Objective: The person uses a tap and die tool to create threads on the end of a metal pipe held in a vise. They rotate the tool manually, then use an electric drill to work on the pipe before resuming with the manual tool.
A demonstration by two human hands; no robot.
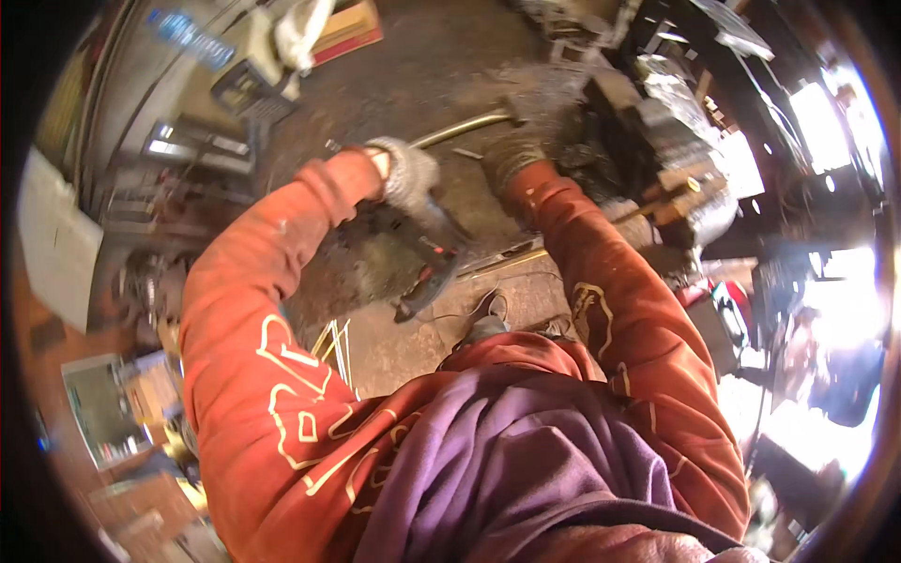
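Observation:
My left hand [410, 175], in a grey knitted glove, is over the dark work surface, smeared by motion. Close below it is a black power tool [434, 267] with orange-red marks; I cannot tell whether the hand grips it. A hammer [469, 127] with a pale handle lies beyond, the handle's near end meeting the left glove. My right hand [514, 167], in a darker glove, is to the right, beside the hammer's head. Its fingers blend into the dark background, so what they hold, if anything, is hidden.
At right stands a bulky metal vise-like piece [648, 131] with a wooden handle [671, 199] near my right forearm. A blue plastic bottle [190, 39] and a red-edged cardboard box [347, 33] are at the far left. A cable [450, 317] runs near my shoe [493, 305].

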